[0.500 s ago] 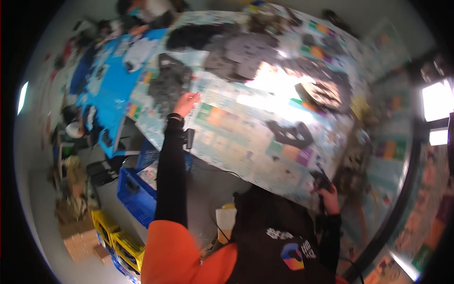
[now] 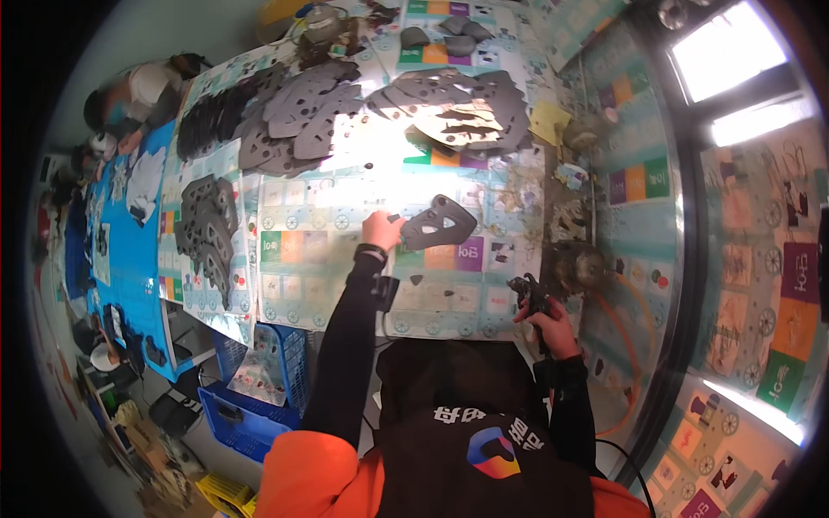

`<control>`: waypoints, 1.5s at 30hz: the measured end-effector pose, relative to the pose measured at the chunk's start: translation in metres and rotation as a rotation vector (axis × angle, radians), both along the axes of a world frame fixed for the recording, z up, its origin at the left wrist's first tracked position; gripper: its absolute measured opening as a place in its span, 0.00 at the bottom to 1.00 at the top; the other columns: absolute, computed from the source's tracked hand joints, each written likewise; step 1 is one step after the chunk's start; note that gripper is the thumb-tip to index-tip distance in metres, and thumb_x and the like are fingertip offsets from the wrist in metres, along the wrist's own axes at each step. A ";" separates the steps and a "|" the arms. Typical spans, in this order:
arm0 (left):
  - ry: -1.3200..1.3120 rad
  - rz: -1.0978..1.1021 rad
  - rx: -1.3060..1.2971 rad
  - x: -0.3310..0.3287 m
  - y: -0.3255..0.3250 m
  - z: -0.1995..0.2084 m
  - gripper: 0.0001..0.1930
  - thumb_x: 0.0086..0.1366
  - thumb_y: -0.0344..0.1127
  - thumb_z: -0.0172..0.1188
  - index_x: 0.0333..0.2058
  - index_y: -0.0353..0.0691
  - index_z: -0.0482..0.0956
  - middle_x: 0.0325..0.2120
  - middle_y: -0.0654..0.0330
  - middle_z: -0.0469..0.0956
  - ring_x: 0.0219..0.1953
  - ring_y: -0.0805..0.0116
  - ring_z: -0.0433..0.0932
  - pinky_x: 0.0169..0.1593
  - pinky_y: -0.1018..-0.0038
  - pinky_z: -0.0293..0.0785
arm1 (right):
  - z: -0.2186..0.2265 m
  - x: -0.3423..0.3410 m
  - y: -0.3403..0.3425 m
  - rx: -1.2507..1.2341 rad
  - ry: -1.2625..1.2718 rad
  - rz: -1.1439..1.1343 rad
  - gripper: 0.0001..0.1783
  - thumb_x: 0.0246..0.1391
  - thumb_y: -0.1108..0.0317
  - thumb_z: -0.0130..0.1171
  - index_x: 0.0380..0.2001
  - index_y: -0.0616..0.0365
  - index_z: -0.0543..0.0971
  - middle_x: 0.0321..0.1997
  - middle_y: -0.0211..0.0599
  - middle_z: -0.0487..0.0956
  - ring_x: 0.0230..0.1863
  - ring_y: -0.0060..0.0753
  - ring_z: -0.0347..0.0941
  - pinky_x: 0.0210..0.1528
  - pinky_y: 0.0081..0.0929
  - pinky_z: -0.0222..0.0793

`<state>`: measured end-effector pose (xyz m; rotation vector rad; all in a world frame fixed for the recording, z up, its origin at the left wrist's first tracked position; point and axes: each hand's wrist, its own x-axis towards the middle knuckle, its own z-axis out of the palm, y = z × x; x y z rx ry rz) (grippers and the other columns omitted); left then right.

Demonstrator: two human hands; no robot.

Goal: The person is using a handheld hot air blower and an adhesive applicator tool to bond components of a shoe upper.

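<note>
My left hand [image 2: 380,231] is over the middle of the table, its fingers closed at the narrow end of a dark grey flat piece with cut-out holes [image 2: 442,223]. That piece is tilted, its wide end pointing right. At the table's front right, my right hand [image 2: 557,330] is wrapped round a black pistol-shaped tool [image 2: 534,298], whose head points up and away. A pile of similar grey pieces [image 2: 207,229] lies left of my left hand. More overlapping grey pieces [image 2: 298,116] are spread behind it.
Further grey pieces [image 2: 501,99] lie at the back right in bright glare. A pot-like object [image 2: 580,266] stands by the right wall, with an orange hose [image 2: 637,363] below it. Blue crates [image 2: 233,419] sit below the table at left. Another person [image 2: 142,95] is at the blue table [image 2: 129,250].
The view has turned and shifted right. My left hand has left the left-hand pile and now grips the single grey piece. My right hand keeps the black tool.
</note>
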<state>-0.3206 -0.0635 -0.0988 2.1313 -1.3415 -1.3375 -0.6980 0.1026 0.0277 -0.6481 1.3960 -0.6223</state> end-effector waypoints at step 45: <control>-0.338 -0.204 -0.270 -0.069 0.176 -0.031 0.17 0.58 0.53 0.67 0.21 0.48 0.81 0.32 0.59 0.73 0.43 0.55 0.72 0.48 0.57 0.61 | -0.083 0.065 0.014 0.101 0.035 0.315 0.09 0.51 0.77 0.55 0.38 0.62 0.74 0.25 0.29 0.72 0.24 0.21 0.67 0.28 0.21 0.62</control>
